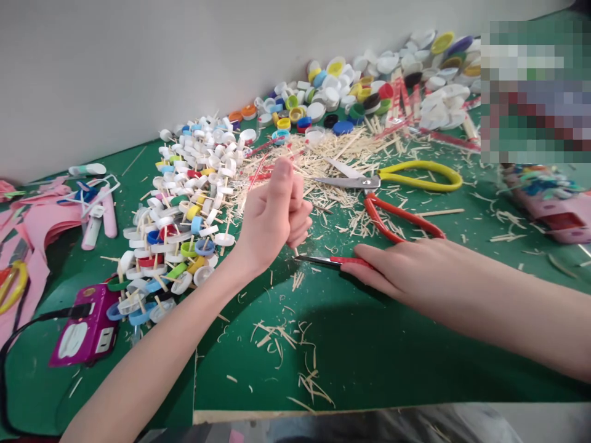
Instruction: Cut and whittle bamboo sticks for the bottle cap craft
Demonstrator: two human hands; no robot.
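Note:
In the middle of the head view, my left hand [276,215] is closed in a fist with the thumb up. From under it pokes the end of a thin wooden stick [296,251]; the rest is hidden in the fingers. My right hand [399,267] grips a small red-handled knife [353,261], its narrow blade pointing left and its tip at the stick's end. Beyond the hands lie scissors [364,183], blades apart, with one yellow and one red handle. Pale wood shavings [332,151] are heaped behind my left hand.
Bottle caps with sticks through them [184,203] crowd the left. Loose caps [318,111] line the wall. A purple box with a black cable [85,329] and pink sheets [50,224] lie farther left. A pink container [554,206] stands right. The green table's front edge [369,407] is near.

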